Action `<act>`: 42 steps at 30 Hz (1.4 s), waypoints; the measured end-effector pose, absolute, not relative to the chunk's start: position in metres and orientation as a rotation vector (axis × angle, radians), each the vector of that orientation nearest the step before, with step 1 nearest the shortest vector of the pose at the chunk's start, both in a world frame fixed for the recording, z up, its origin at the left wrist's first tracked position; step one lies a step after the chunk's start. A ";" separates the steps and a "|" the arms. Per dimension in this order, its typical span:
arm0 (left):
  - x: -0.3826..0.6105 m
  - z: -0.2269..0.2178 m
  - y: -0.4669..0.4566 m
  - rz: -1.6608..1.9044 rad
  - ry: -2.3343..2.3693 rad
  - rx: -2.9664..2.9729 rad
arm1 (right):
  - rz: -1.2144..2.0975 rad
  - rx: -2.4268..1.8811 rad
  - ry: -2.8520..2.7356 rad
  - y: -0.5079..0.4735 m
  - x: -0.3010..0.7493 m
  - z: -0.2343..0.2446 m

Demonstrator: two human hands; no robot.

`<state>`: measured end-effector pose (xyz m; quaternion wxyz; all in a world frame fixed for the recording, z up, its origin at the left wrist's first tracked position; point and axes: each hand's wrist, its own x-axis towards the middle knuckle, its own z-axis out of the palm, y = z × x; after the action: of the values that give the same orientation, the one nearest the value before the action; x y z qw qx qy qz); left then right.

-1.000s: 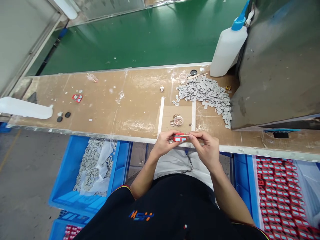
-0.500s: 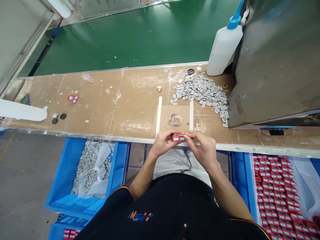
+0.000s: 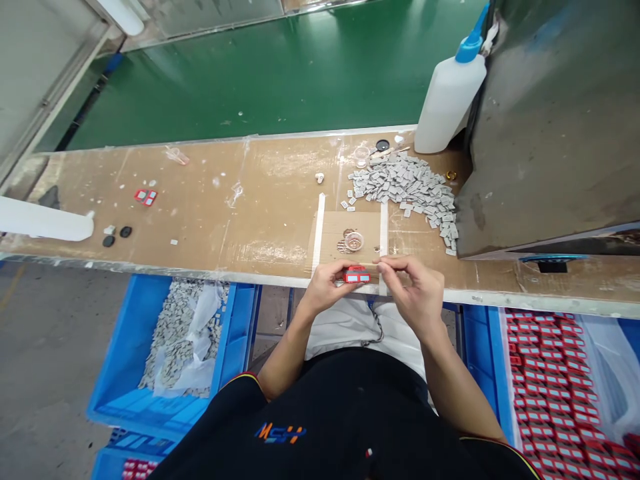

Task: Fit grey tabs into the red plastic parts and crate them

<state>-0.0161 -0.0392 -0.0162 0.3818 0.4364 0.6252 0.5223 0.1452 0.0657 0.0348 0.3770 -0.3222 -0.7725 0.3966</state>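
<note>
Pretty bright, even light here, shadows mostly soft. Pale glare streaks on the green surface, shiny patches on the desk. Wide-angle lens stretches stuff toward the edges; tiny details look kinda mushy.

A plastic cup sits on a cardboard sheet near mid-frame, above the part in the left hand. Tiles heap at its upper right, a squeeze bottle behind them. A tile crate stands lower left, a parts crate lower right.
</note>
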 end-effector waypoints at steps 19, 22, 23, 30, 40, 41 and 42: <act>-0.019 -0.017 -0.040 1.335 1.528 1.127 | 0.714 -1.007 -2.213 0.146 0.130 0.016; -0.018 -0.017 -0.041 1.328 1.546 1.119 | 0.516 -1.158 -2.316 0.167 0.126 0.013; -0.018 -0.016 -0.042 1.325 1.556 1.115 | 0.462 -1.188 -2.375 0.171 0.122 0.013; -0.016 -0.009 -0.041 1.287 1.607 1.110 | 0.136 -1.295 -2.779 0.162 0.100 0.029; -0.020 -0.012 -0.042 1.330 1.560 1.114 | 0.340 -1.065 -2.708 0.167 0.126 0.037; -0.021 -0.013 -0.042 1.349 1.527 1.121 | 0.480 -0.982 -2.629 0.164 0.133 0.037; -0.021 -0.013 -0.042 1.366 1.489 1.129 | 0.641 -0.892 -2.535 0.158 0.139 0.037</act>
<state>-0.0210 -0.0418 -0.0125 0.4016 0.4468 0.5891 0.5404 0.1394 0.1583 0.0368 0.1882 -0.3171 -0.9011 0.2279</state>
